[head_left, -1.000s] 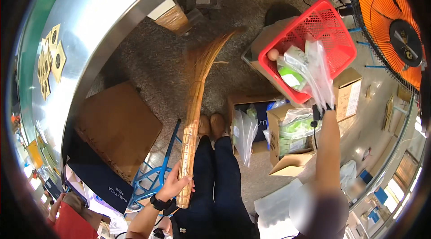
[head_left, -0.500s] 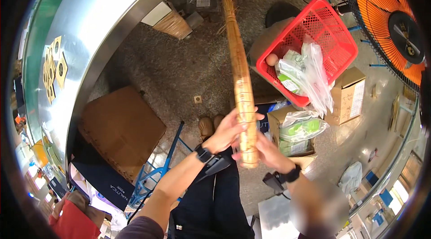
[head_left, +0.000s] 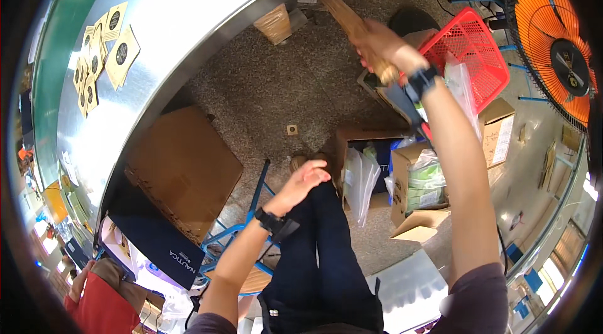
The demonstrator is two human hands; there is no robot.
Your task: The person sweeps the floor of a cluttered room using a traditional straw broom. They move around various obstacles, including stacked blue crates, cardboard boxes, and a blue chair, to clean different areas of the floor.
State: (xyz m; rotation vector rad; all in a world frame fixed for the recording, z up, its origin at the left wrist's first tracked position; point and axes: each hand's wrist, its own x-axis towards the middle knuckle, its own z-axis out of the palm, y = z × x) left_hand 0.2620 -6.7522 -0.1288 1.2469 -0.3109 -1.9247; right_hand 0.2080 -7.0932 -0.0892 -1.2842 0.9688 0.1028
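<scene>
My right hand (head_left: 386, 45) is wrapped round the handle of a straw broom (head_left: 342, 10), slightly smeared by motion. The broom slants up and to the left, its bristle end hidden beyond the metal table's edge. Its butt end (head_left: 387, 75) sticks out below my fingers, beside the red plastic basket (head_left: 493, 86). My left hand (head_left: 303, 184) hovers over my knees with its fingers stretched out and nothing in them. On the floor ahead of my feet lies a small square tan card (head_left: 291, 130) with a dark centre.
A shiny metal table (head_left: 188, 26) curves along the left, bearing several tan cards (head_left: 94, 51). Open cartons with plastic bags (head_left: 361, 183) stand right of my legs. An orange fan (head_left: 553, 32) is at the far right, a blue-legged stool (head_left: 251, 208) at lower left.
My left hand has let go of the broom and dropped slightly. My right hand has carried the broom forward and to the right, toward the red basket.
</scene>
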